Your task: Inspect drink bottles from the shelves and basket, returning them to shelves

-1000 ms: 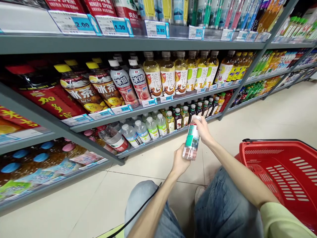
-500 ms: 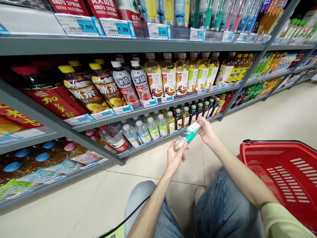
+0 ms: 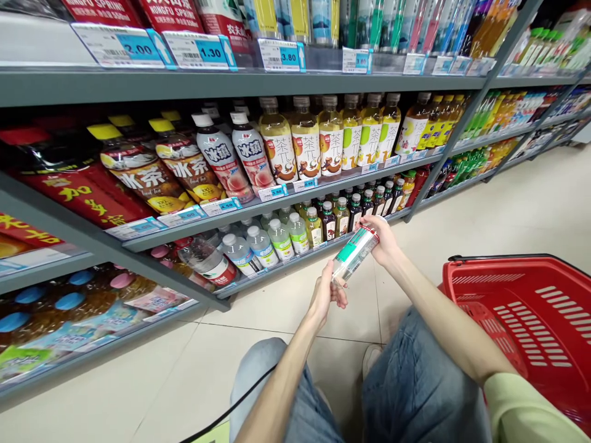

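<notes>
Between my hands, a clear drink bottle (image 3: 355, 253) with a green and white label is held tilted above the floor. My right hand (image 3: 381, 240) grips its red-banded upper end, fingers wrapped over it. Under and around the lower end, my left hand (image 3: 325, 294) curls with its thumb along the side and some fingers loosely bent below. Beyond the bottle, small dark-juice bottles (image 3: 328, 220) and clear bottles with white caps (image 3: 280, 239) line the bottom shelf.
At my right stands a red shopping basket (image 3: 508, 280) with a black handle. Tea bottles (image 3: 303, 138) fill the middle shelf, behind price tags (image 3: 272, 192). A grey shelf upright (image 3: 157, 266) slants at the left. A black cord (image 3: 235, 406) crosses my left knee.
The bottle has been turned about its length, so a different side of its label faces me. My view has shifted slightly, moving the shelves leftward.
</notes>
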Tool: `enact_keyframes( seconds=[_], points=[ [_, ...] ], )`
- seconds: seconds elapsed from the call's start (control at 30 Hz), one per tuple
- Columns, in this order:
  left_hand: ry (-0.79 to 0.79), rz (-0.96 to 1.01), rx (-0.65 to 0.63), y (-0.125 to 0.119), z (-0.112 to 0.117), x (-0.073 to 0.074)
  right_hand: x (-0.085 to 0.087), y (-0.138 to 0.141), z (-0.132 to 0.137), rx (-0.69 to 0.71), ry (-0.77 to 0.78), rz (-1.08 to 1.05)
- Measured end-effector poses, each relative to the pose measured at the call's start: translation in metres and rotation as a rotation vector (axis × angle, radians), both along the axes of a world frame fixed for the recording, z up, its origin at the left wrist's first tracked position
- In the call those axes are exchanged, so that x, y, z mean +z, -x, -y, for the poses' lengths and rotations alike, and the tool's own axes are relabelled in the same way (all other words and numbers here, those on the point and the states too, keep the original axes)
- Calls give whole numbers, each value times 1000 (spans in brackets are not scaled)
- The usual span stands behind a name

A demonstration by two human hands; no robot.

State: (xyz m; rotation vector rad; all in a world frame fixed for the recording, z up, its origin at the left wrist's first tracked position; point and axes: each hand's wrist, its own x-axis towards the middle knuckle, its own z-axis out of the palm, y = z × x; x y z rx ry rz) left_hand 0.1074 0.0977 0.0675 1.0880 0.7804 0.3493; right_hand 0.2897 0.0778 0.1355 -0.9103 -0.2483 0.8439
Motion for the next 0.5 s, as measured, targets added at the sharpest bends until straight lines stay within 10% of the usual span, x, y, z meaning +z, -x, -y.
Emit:
enact_keyframes(
  seconds=[0.5],
  points=[
    [84,228,31,-2,-2,-4,-2,3,-1,-40,111,58]
  ],
)
